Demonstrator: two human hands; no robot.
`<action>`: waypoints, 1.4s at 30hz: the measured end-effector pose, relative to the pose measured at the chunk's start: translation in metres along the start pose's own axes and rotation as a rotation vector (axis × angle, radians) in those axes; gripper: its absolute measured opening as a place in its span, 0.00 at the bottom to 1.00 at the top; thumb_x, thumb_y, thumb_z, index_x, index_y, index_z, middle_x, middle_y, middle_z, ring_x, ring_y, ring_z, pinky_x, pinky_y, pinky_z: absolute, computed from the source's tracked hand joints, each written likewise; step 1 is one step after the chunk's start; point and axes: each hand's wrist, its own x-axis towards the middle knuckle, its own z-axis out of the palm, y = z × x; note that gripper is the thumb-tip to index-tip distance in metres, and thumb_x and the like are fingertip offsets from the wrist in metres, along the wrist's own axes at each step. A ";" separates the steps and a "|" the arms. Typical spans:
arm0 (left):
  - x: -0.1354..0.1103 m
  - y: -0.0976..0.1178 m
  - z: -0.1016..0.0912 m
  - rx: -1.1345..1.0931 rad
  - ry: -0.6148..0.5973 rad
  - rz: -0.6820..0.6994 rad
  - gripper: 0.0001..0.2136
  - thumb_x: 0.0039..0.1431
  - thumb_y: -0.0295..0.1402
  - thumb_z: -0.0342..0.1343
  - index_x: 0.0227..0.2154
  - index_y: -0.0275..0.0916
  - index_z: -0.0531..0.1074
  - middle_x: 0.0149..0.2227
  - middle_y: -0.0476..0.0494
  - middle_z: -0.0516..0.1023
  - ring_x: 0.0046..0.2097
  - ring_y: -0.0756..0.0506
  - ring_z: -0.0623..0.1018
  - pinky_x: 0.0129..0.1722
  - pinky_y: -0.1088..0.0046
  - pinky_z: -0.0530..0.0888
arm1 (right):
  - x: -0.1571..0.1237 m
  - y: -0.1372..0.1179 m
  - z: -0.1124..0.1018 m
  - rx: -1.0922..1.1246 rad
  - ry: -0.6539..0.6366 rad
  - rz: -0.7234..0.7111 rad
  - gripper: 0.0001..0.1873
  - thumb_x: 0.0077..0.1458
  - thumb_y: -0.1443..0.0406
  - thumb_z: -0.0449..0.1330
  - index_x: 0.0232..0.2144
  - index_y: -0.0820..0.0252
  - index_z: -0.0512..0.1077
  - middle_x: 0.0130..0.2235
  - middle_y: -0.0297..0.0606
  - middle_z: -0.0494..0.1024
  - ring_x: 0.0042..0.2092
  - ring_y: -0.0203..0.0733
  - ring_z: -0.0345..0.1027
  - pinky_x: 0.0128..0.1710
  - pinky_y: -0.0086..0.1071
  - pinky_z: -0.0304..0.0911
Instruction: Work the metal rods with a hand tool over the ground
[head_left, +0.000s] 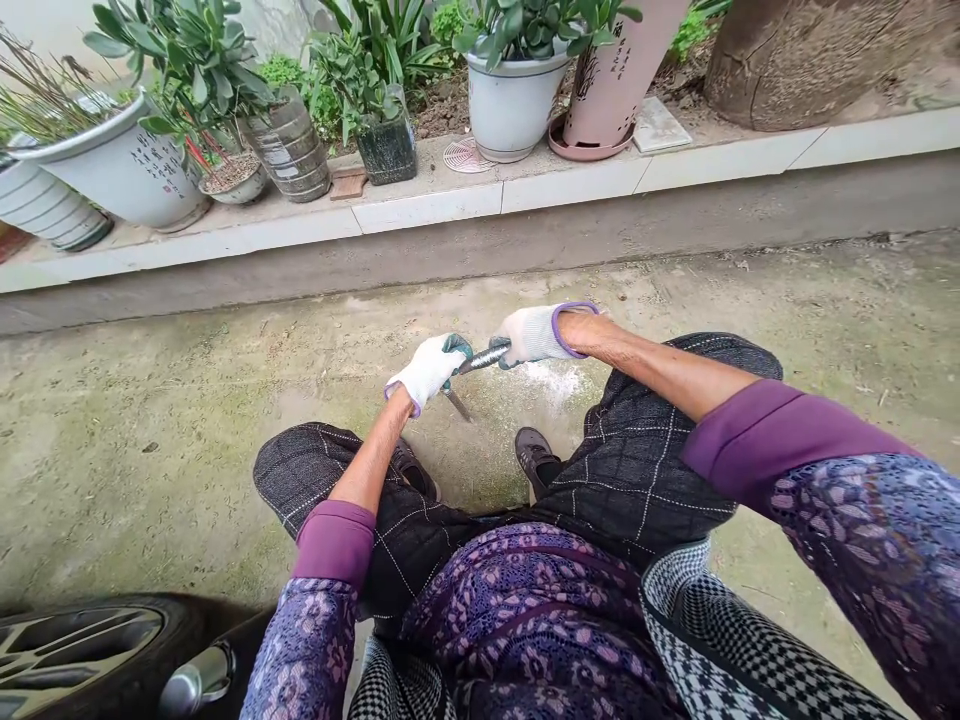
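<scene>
Both my hands wear white knit gloves with green palms and purple cuffs. Between them, held out over the concrete ground [225,400], runs a dark rod with a shiny silvery stretch [486,357]; its exact kind does not show. My left hand [436,366] is closed around the rod's left end. At the other end, the fingers of my right hand [529,335] wrap it. A thin dark strip [457,404] sticks out below my left hand, slanting down to the right. Whether it joins the rod is hidden by the glove. Whitish powder [555,382] lies on the ground below my right hand.
A low tiled ledge [427,208] crosses the back, bearing several potted plants, among them a white pot [517,105] and a pink planter [611,80]. A large brown jar-like object [810,60] stands far right. A wheel [82,650] is at lower left.
</scene>
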 end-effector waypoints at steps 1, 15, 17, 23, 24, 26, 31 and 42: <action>0.000 0.000 0.000 0.003 0.006 -0.003 0.02 0.44 0.27 0.55 0.22 0.37 0.73 0.19 0.52 0.68 0.21 0.53 0.65 0.19 0.80 0.62 | 0.001 0.001 0.000 -0.008 -0.030 0.013 0.13 0.47 0.55 0.63 0.34 0.52 0.80 0.21 0.32 0.74 0.28 0.41 0.67 0.29 0.34 0.58; -0.007 0.002 0.002 -0.262 0.127 0.017 0.06 0.52 0.34 0.57 0.31 0.38 0.70 0.19 0.56 0.60 0.19 0.55 0.60 0.15 0.80 0.62 | 0.004 -0.005 -0.022 -0.009 0.072 0.005 0.18 0.53 0.57 0.58 0.45 0.54 0.76 0.32 0.35 0.78 0.31 0.39 0.68 0.28 0.31 0.55; -0.010 0.004 0.000 -0.331 0.078 0.031 0.07 0.52 0.34 0.57 0.33 0.37 0.71 0.20 0.56 0.61 0.19 0.55 0.60 0.16 0.81 0.63 | 0.004 -0.005 -0.025 0.084 0.076 -0.004 0.17 0.53 0.58 0.60 0.44 0.55 0.77 0.31 0.33 0.78 0.30 0.37 0.66 0.28 0.29 0.55; -0.015 0.006 -0.008 -0.452 0.003 0.065 0.11 0.53 0.34 0.57 0.38 0.35 0.74 0.21 0.55 0.63 0.21 0.55 0.63 0.18 0.81 0.66 | -0.007 -0.012 -0.031 0.375 0.094 0.074 0.17 0.52 0.61 0.63 0.45 0.57 0.77 0.23 0.28 0.72 0.21 0.30 0.58 0.21 0.26 0.53; -0.015 0.006 -0.009 -0.457 -0.001 0.065 0.11 0.53 0.34 0.57 0.38 0.35 0.74 0.21 0.55 0.63 0.21 0.55 0.64 0.19 0.81 0.66 | -0.008 -0.013 -0.032 0.423 0.086 0.089 0.18 0.52 0.61 0.63 0.46 0.57 0.77 0.22 0.28 0.71 0.20 0.29 0.57 0.20 0.26 0.52; -0.013 0.006 -0.009 -0.452 0.005 0.065 0.11 0.53 0.34 0.57 0.38 0.34 0.73 0.21 0.54 0.65 0.21 0.55 0.64 0.19 0.81 0.67 | -0.011 -0.015 -0.033 0.509 0.072 0.110 0.19 0.53 0.60 0.64 0.48 0.57 0.77 0.21 0.27 0.69 0.19 0.29 0.55 0.17 0.26 0.51; -0.009 0.004 -0.009 -0.433 -0.009 0.089 0.08 0.52 0.34 0.58 0.33 0.34 0.73 0.20 0.55 0.63 0.19 0.56 0.61 0.19 0.79 0.67 | -0.014 -0.013 -0.034 0.727 -0.030 0.096 0.22 0.52 0.60 0.66 0.49 0.58 0.76 0.19 0.26 0.65 0.17 0.27 0.54 0.13 0.24 0.50; -0.001 -0.006 -0.012 -0.076 -0.014 0.228 0.09 0.48 0.27 0.57 0.34 0.33 0.77 0.25 0.52 0.72 0.22 0.55 0.67 0.22 0.80 0.67 | -0.024 0.010 -0.034 0.705 -0.388 -0.075 0.27 0.48 0.51 0.68 0.44 0.64 0.77 0.21 0.28 0.69 0.18 0.28 0.57 0.13 0.24 0.53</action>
